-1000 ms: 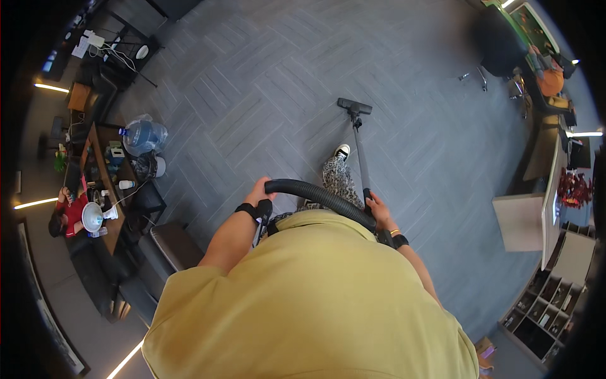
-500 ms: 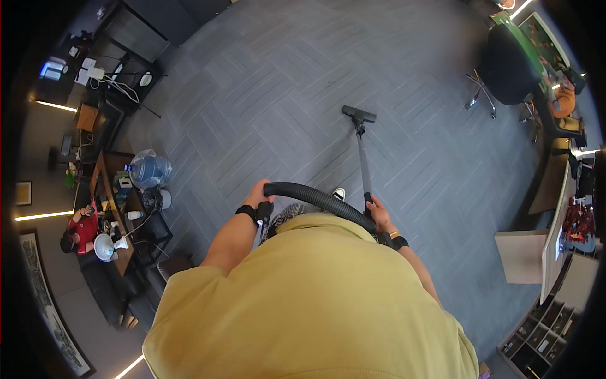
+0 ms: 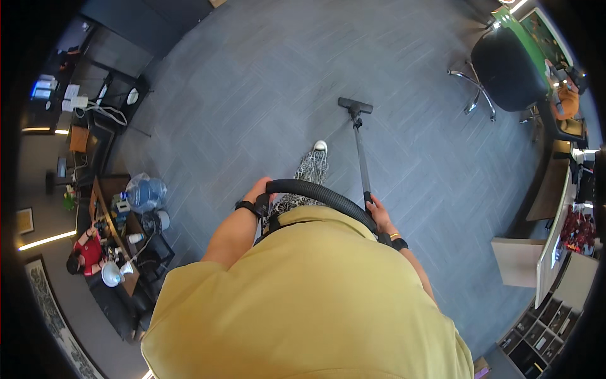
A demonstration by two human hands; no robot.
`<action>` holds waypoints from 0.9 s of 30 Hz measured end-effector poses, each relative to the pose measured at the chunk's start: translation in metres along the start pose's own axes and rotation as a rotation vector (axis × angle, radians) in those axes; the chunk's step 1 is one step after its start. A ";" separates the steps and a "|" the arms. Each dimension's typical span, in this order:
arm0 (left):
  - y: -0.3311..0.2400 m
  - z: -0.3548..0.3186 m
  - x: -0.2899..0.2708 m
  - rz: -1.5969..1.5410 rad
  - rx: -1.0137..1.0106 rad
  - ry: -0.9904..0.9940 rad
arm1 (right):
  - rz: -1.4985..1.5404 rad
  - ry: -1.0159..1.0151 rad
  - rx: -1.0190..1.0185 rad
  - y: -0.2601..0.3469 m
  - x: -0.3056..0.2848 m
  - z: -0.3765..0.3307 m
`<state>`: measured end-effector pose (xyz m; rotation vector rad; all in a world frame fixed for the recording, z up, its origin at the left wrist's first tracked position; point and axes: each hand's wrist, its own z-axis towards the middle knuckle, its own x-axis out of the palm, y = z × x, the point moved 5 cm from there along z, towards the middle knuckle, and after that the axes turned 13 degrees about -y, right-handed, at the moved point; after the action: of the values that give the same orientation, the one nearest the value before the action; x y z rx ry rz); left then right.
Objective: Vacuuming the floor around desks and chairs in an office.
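My right hand [image 3: 379, 215] is wrapped round the dark handle of a vacuum cleaner wand [image 3: 362, 161], whose grey tube slants forward to a flat black floor head [image 3: 355, 106] on the carpet. A thick black ribbed hose [image 3: 322, 193] arches across in front of my body, from the handle over to the left. My left hand [image 3: 259, 191] grips the hose's left end; part of its fingers is hidden behind the hose. Dark bands sit on both wrists. My foot in a white-toed shoe [image 3: 320, 146] is out ahead, left of the wand.
Grey patterned carpet [image 3: 252, 107] spreads ahead. To the left are a large blue water bottle [image 3: 146, 193], a wooden table [image 3: 101, 196] and a person in red [image 3: 88, 252]. A black wheeled chair [image 3: 510, 69] stands far right, near a seated person in orange [image 3: 566, 101]; a pale desk [image 3: 519, 260] is nearer.
My leg has swung forward, and its shoe now shows ahead of the hose. The floor head has shifted slightly forward and left in view. Both hands keep their hold.
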<state>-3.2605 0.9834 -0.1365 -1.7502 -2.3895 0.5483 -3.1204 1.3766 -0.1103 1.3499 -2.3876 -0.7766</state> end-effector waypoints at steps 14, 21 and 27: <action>-0.278 0.002 0.161 0.785 1.264 0.234 | 0.094 0.007 -0.067 0.167 0.077 0.146; -0.289 0.106 0.178 0.120 0.076 0.434 | 0.013 0.041 0.044 0.277 0.118 0.157; -0.334 0.125 0.209 0.528 1.135 0.286 | -0.052 -0.006 -0.033 0.338 0.130 0.219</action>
<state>-3.6650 1.0666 -0.1534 -1.6275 -0.9690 1.2610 -3.5317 1.4743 -0.0925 1.4029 -2.3421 -0.8317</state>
